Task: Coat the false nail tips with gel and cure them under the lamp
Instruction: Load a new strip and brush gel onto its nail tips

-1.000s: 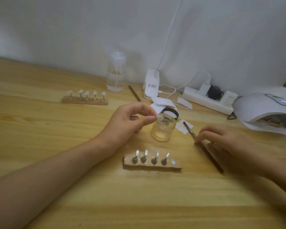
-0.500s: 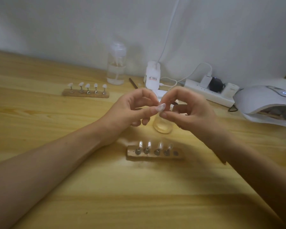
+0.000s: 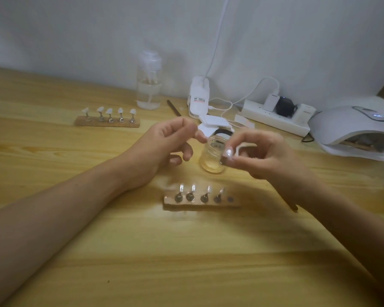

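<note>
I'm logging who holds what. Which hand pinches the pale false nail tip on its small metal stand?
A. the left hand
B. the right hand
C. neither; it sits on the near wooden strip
B: the right hand pinches the pale false nail tip beside the clear glass jar; the left hand holds nothing visible.

Bare forearms, left hand [image 3: 164, 145] and right hand [image 3: 262, 158] likewise bare

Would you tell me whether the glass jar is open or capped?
Open: the jar stands upright with no lid on it, and a black lid lies behind it.
</note>
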Motion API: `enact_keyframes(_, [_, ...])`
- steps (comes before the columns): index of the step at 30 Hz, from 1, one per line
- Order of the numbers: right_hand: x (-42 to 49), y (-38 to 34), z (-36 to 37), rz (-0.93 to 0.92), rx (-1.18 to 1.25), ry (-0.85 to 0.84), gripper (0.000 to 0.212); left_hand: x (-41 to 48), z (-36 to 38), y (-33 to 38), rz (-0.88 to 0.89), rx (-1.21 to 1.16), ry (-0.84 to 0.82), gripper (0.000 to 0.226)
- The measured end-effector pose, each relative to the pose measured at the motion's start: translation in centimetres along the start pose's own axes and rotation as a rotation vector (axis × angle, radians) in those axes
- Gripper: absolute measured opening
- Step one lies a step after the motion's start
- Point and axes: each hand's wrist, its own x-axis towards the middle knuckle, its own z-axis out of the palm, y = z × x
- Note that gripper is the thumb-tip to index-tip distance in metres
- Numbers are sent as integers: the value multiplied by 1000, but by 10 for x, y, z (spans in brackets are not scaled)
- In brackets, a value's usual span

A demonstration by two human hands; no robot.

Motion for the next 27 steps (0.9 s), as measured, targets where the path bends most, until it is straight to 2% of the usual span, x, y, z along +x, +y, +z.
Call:
enact_keyframes(2, [-17,12,-6,102,-2,-54,16,2,0,0,-39,-65,92,29])
enact_keyframes(4, [-30,18,-8,165,-13,-110,12,3,0,1,-56,-99,121,29])
enact_keyframes(12, [-29,24,-6,162,-24,-134,7,4,3,0,-66,-59,115,30])
enact_keyframes(15, [-29,24,-8,158,-61,-159,18,4,4,-1,-61,-69,126,28])
enact_keyframes(18, [-27,21,-8,116,-226,-186,30,4,3,-2,-57,-59,128,27])
enact_keyframes(21, [-30,19,-4,28,-407,-135,26,4,4,-1,-40,-37,125,30])
enact_keyframes(24, [-46,20,-18,-4,-405,-52,22,1,8,-1,-16,58,110,35])
enact_keyframes(27, [-73,29,-56,85,-333,81,23,-8,13,0,140,356,19,49])
